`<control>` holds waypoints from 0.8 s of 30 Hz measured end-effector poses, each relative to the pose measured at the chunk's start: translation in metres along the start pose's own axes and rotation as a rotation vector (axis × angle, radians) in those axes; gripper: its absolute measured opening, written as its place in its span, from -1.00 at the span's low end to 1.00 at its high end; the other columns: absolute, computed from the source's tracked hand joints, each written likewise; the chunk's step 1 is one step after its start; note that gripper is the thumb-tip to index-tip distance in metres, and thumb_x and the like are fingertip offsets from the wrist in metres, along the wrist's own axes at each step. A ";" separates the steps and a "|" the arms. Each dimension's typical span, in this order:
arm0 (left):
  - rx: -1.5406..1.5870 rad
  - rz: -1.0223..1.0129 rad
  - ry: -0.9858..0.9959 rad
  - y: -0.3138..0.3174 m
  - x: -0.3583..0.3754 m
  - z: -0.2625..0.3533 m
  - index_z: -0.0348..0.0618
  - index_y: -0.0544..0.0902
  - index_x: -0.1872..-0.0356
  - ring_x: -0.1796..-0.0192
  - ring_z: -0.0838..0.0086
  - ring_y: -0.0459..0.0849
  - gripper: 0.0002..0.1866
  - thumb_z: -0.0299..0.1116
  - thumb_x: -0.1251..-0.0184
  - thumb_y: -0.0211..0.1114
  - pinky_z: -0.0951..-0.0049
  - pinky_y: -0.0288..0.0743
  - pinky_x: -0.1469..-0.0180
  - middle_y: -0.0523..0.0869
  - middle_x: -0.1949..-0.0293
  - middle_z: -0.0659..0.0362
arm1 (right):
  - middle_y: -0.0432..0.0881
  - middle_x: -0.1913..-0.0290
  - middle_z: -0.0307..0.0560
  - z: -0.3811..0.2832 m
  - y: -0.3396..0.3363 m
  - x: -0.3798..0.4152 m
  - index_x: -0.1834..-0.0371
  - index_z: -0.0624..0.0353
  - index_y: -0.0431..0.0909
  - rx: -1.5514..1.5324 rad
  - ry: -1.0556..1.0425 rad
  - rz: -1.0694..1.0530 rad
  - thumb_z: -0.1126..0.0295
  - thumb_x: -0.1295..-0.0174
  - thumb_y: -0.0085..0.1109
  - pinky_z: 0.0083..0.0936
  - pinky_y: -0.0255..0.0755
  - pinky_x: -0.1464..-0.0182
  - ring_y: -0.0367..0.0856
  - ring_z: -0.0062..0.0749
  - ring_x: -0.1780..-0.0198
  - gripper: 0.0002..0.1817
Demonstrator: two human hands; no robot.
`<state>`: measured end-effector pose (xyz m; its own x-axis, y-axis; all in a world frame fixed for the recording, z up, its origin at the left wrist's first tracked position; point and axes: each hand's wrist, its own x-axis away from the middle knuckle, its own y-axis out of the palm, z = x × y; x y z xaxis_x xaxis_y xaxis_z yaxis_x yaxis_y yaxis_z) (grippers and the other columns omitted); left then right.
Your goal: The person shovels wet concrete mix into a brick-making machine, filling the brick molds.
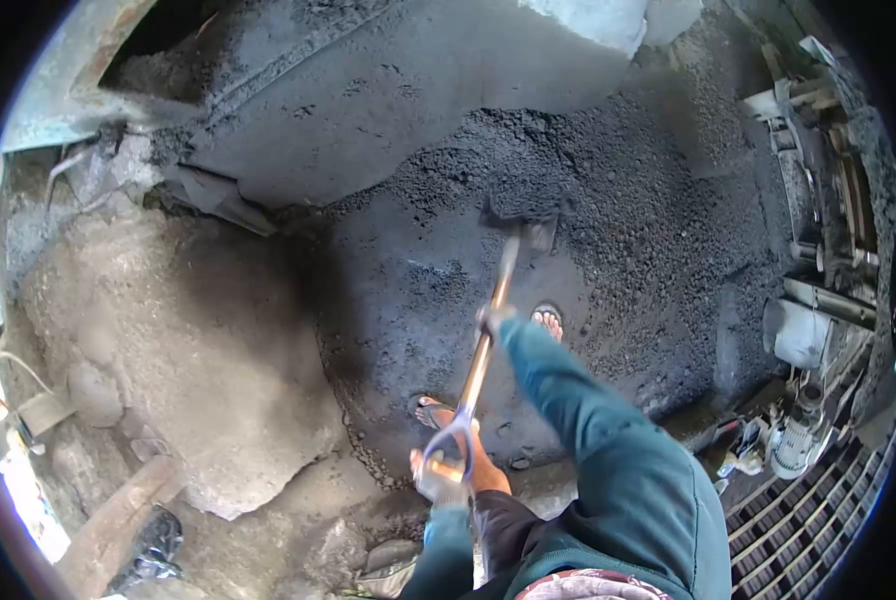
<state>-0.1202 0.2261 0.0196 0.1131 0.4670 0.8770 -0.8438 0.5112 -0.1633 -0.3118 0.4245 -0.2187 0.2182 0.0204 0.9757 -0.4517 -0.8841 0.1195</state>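
A shovel with an orange-brown shaft (477, 372) reaches forward from the person's body. My left hand (439, 478) is closed round the grip at its near end, which has a pale D-shaped frame. Farther up, my right hand (492, 318) wraps round the middle of the shaft. The shovel's blade (536, 232) is slightly blurred and lies at the dark, lumpy material (528, 190), with some of it on the blade. Two sandalled feet stand on the dark floor on either side of the shaft.
A large pale slab (218, 370) lies at the left, with a wooden beam (118, 525) below it. Metal frames and a motor (796, 445) line the right side, above a metal grate (818, 530). A smooth grey surface (368, 110) spans the top.
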 end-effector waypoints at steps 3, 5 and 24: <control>-0.047 0.002 0.046 0.006 -0.032 -0.040 -0.11 0.61 0.35 0.43 0.33 0.60 -0.40 0.32 -0.39 0.14 0.27 0.55 0.32 0.61 0.47 0.20 | 0.54 0.53 0.01 -0.029 -0.016 -0.014 0.29 0.21 0.48 -0.120 0.022 0.172 0.38 -0.32 0.16 -0.10 0.60 0.52 0.58 -0.13 0.60 -0.87; -0.056 -0.006 0.118 0.012 -0.035 -0.047 -0.09 0.60 0.38 0.45 0.35 0.59 -0.40 0.33 -0.37 0.16 0.28 0.54 0.33 0.59 0.50 0.21 | 0.50 0.53 -0.02 -0.028 -0.009 0.011 0.26 0.18 0.46 -0.186 0.027 0.175 0.36 -0.32 0.15 -0.09 0.59 0.51 0.56 -0.15 0.59 -0.86; -0.284 -0.544 0.123 -0.001 0.170 0.139 -0.02 0.50 0.49 0.66 0.38 0.44 -0.29 0.50 -0.34 -0.01 0.32 0.36 0.59 0.43 0.70 0.25 | 0.47 0.48 -0.21 -0.111 -0.057 0.483 0.27 0.06 0.40 -0.722 -0.818 -0.239 0.44 -0.27 0.14 -0.27 0.51 0.37 0.55 -0.34 0.46 -0.90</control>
<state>-0.1730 0.2042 0.2317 0.5615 0.1571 0.8124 -0.4778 0.8631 0.1633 -0.2769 0.5368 0.2661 0.7499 -0.3950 0.5307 -0.6610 -0.4143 0.6257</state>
